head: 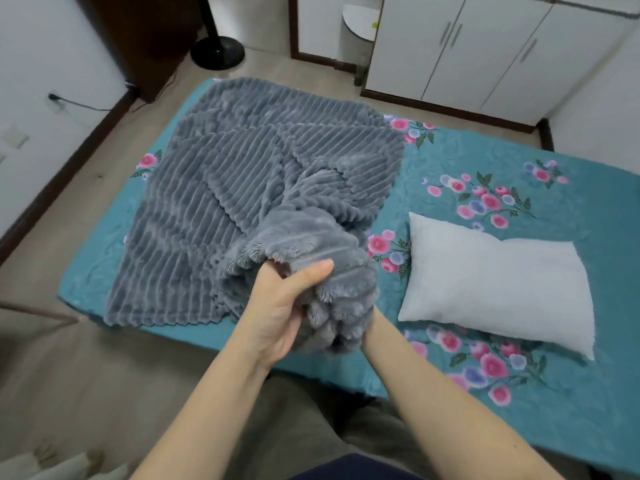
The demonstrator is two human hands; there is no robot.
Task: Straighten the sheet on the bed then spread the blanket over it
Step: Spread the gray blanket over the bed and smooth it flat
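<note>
A teal sheet with pink and purple flowers covers the low bed. A grey ribbed fleece blanket lies partly unfolded over the bed's left half, with folds and creases. Its near end is bunched up and lifted off the bed. My left hand grips this bunch from the left, thumb on top. My right hand holds the same bunch from the right; its fingers are buried in the fleece and only the wrist shows.
A white pillow lies on the sheet right of the blanket. A black fan base stands on the floor beyond the bed. White cabinets line the far wall. A cable runs along the left wall.
</note>
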